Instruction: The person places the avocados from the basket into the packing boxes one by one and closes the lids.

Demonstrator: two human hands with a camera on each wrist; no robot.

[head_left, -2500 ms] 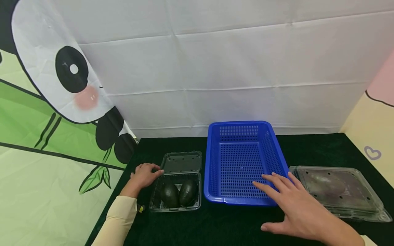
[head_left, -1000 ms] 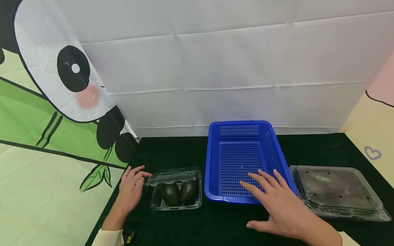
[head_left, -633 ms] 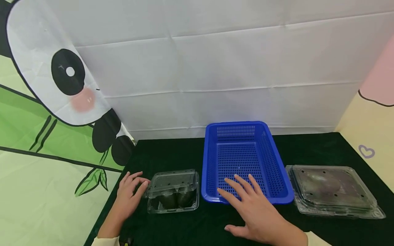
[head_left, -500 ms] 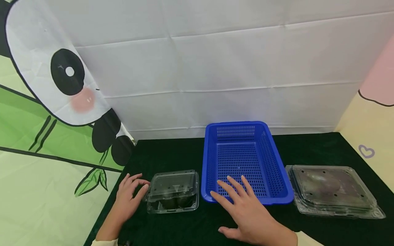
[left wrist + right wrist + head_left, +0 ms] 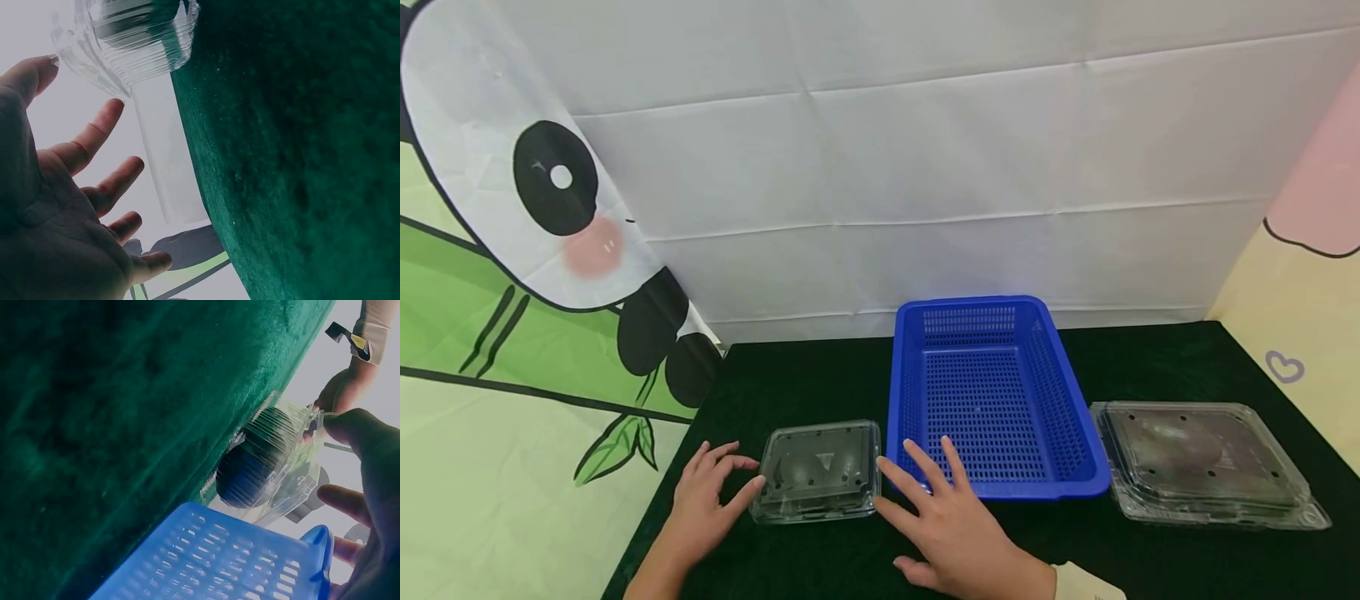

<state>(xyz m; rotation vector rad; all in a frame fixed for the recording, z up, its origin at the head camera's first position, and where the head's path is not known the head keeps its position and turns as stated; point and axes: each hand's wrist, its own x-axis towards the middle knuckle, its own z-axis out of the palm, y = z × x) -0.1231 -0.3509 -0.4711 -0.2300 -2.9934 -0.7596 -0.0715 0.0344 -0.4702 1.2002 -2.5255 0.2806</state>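
A clear plastic clamshell box (image 5: 817,479) sits on the dark green cloth with its lid lying over the base. Two dark avocados are inside, blurred through the lid in the head view; one avocado (image 5: 250,465) shows through the ribbed wall in the right wrist view. At the box's left edge is my left hand (image 5: 703,498), thumb and index fingertips right at the side and the other fingers spread. My right hand (image 5: 955,529) reaches in from the front right, fingers extended, with fingertips at the box's right edge and partly in front of the basket.
Just right of the box stands a blue plastic basket (image 5: 1099,467) with slotted walls and nothing in it. A larger clear clamshell box (image 5: 1213,462), its lid down over a dark content, lies at the right. White cloth (image 5: 880,167) hangs behind the table.
The box's lid, folded back at first, has swung forward and down over the avocados. My right hand has moved left from the basket's right side to the box; my left hand stays at its left.
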